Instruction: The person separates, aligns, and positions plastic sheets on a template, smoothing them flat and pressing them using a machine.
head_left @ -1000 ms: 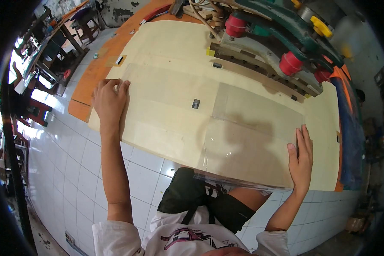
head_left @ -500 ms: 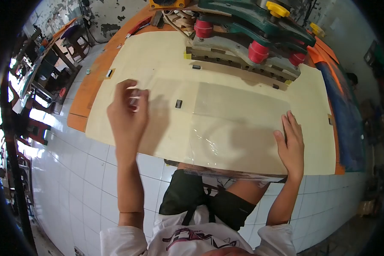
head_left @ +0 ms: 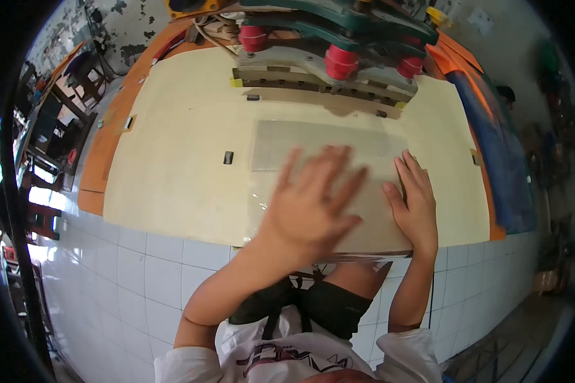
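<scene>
Sheet [head_left: 329, 134], clear | left hand [head_left: 310, 207]: spread over it | right hand [head_left: 417, 207]: fingers together, thumb out, at edge

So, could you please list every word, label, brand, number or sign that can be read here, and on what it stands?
No text can be read.
Shirt: dark and pink print, too unclear to read.
Clear sheet: no lettering visible.
Machine: no lettering that I can make out.

Beyond the hands [head_left: 310, 214] [head_left: 418, 207], at left, a peeling wall [head_left: 124, 27] rises behind a dark stool [head_left: 83, 69]; pale floor tiles [head_left: 161, 251] spread below them; bright light [head_left: 43, 175] glares far left.
</scene>
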Demonstrator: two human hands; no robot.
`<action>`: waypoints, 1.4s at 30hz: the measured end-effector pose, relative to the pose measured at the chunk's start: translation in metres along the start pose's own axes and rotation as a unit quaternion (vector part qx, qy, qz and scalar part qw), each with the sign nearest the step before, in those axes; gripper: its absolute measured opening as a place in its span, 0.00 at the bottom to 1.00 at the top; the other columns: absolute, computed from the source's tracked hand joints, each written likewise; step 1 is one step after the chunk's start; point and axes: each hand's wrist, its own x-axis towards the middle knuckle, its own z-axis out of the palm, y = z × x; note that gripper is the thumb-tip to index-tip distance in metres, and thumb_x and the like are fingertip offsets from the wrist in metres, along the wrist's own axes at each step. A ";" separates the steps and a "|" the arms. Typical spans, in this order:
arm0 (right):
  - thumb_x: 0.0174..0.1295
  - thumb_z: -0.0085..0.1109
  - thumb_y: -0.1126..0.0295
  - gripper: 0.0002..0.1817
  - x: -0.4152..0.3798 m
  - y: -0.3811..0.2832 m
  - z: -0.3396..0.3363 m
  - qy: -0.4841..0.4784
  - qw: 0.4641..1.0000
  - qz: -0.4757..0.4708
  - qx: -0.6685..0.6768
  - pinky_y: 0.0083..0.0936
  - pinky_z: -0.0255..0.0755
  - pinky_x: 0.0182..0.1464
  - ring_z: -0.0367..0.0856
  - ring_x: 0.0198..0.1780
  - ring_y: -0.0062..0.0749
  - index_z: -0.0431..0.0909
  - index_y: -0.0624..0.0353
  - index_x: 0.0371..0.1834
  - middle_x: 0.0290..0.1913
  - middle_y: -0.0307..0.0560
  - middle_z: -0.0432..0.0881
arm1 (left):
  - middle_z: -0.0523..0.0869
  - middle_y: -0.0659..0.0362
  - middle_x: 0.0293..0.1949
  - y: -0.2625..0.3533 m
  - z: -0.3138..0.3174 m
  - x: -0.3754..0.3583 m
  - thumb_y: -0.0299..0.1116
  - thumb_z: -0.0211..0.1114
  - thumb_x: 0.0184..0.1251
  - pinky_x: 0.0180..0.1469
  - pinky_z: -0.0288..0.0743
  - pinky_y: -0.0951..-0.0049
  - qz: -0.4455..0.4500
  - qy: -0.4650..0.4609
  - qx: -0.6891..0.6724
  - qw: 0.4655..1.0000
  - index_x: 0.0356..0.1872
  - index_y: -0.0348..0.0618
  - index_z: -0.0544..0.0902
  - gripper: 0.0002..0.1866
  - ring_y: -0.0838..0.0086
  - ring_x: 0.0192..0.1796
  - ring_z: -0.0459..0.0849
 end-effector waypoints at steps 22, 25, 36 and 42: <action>0.62 0.71 0.70 0.44 0.004 0.001 0.004 0.056 0.974 0.062 0.209 0.40 0.63 0.75 0.63 0.77 0.54 0.56 0.65 0.79 0.79 0.66 0.58 | 0.77 0.49 0.68 -0.046 0.012 -0.033 0.40 0.60 0.72 0.78 0.52 0.43 -0.057 -0.039 0.023 0.997 0.62 0.41 0.79 0.22 0.53 0.74 0.70; 0.63 0.68 0.73 0.42 0.003 0.007 0.006 0.063 0.956 0.084 0.273 0.39 0.66 0.73 0.69 0.74 0.52 0.57 0.65 0.78 0.77 0.65 0.61 | 0.76 0.49 0.68 -0.047 0.012 -0.033 0.40 0.61 0.72 0.77 0.53 0.44 -0.053 -0.042 0.018 0.998 0.63 0.42 0.78 0.23 0.54 0.74 0.70; 0.69 0.60 0.75 0.36 0.033 0.026 -0.018 -0.003 0.898 0.165 0.409 0.30 0.74 0.63 0.77 0.63 0.37 0.56 0.68 0.78 0.70 0.61 0.70 | 0.74 0.54 0.72 -0.050 0.015 -0.037 0.44 0.60 0.72 0.78 0.47 0.38 -0.043 -0.053 0.036 0.997 0.66 0.45 0.78 0.25 0.59 0.76 0.67; 0.71 0.61 0.69 0.22 0.070 0.031 -0.033 -0.106 0.843 0.285 0.443 0.18 0.74 0.37 0.80 0.37 0.17 0.74 0.70 0.64 0.42 0.44 0.85 | 0.74 0.54 0.72 -0.053 0.020 -0.040 0.45 0.60 0.72 0.78 0.46 0.36 -0.028 -0.035 0.036 0.998 0.67 0.46 0.78 0.26 0.59 0.76 0.68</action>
